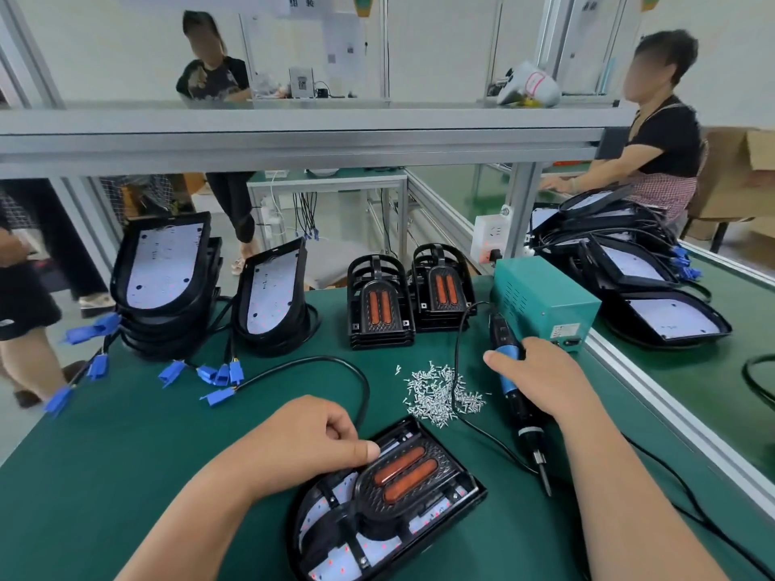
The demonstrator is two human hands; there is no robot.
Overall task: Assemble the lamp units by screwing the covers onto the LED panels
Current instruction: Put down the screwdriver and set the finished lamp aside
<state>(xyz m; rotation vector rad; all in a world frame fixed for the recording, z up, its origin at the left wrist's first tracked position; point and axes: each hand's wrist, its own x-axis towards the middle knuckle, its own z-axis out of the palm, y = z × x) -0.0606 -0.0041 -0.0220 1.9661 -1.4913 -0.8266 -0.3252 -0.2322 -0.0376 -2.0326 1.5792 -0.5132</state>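
Observation:
A black lamp unit lies on the green mat in front of me, its cover with two orange lenses seated over the white LED panel. My left hand rests on the cover's far-left edge, fingers curled and thumb pressed against it. My right hand grips a blue-handled electric screwdriver, its tip pointing down to the right of the unit and clear of it. A pile of small silver screws lies between the two hands, just beyond the unit.
Two stacks of covers stand at the back centre. LED panels with blue connectors are stacked back left, and more panels back right. A teal power box sits by the aluminium rail. Other people work beyond the frame.

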